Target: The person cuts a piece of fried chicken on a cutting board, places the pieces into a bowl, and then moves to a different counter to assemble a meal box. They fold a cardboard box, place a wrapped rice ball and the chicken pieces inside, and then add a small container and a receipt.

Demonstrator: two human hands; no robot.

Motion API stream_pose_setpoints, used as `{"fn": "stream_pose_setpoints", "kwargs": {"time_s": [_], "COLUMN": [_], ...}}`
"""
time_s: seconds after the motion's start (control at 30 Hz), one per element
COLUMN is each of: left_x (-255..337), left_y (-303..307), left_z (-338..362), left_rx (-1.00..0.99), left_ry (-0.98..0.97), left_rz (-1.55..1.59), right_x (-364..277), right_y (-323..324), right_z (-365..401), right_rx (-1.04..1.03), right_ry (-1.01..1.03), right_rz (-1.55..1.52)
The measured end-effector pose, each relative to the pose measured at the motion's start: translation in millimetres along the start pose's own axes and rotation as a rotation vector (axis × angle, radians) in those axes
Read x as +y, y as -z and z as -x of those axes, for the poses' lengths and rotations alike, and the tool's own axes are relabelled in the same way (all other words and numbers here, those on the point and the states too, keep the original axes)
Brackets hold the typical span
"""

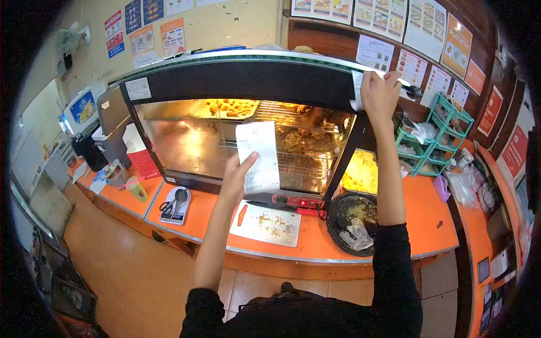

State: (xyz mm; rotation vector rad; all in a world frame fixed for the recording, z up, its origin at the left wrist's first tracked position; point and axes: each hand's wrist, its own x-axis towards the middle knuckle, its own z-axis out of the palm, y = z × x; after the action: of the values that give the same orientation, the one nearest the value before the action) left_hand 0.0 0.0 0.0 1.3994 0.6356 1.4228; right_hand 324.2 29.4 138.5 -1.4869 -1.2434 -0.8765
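Observation:
My left hand (241, 172) is closed on a long white paper receipt (260, 147), thumb across its face; the print is too faint to read. It is held up in front of the glass of a food warmer (225, 76). At the top right corner of that warmer, my right hand (380, 96) is raised with bent fingers pinched together. A small white paper slip (357, 90) hangs at its fingertips, against the black frame. Inside the lit warmer, a tray of fried pieces (225, 108) rests at the upper left, and browned food lies on racks further right.
On the orange counter (315, 236) lie a white cutting board (270, 228) with crumbs and an orange-handled knife (242, 215). A dark pan (344, 217) holding a plastic bag stands right. Scissors (166, 208) rest on a scale (179, 214). Green baskets (442, 135) stand at right.

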Motion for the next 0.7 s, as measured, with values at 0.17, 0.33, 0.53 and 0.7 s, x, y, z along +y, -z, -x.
{"fn": "stream_pose_setpoints", "kwargs": {"time_s": [0.17, 0.33, 0.53, 0.7], "left_x": [28.1, 34.1, 46.6, 48.0], "left_y": [-71.5, -74.2, -58.6, -69.0], "left_z": [-102.6, -172.1, -177.4, -177.4], "left_rx": [0.019, 0.128, -0.041, -0.027], "left_ry": [-0.483, -0.731, -0.583, -0.778], "left_rz": [-0.013, -0.591, -0.573, -0.855], "right_x": [-15.2, -34.8, -6.9, -24.0], "right_y": [-23.0, -20.1, -5.8, -12.6], "right_z": [-11.7, -2.1, -9.7, -8.8], "right_rx": [0.034, 0.143, -0.076, -0.089], "right_ry": [0.282, 0.304, 0.303, 0.4], "right_rz": [0.054, 0.083, 0.059, -0.04]}}
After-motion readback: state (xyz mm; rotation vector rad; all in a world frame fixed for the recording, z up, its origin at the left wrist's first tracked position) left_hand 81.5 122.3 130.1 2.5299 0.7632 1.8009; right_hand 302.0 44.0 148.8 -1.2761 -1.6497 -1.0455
